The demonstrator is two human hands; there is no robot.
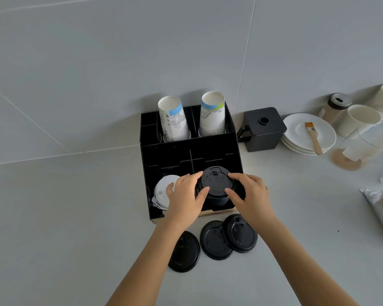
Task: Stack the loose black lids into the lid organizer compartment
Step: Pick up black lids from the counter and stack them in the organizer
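Head view, both hands gripping upright lid stack

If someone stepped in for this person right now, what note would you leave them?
Left hand and right hand: both grip the sides of the black lid stack, which sits in the front right compartment of the black organizer.
White lids fill the front left compartment.
Done: several black lids are already stacked.
Left: three loose black lids on the counter in front of the organizer, one at the left, one in the middle and one at the right overlapping the middle one. Add them to the stack.
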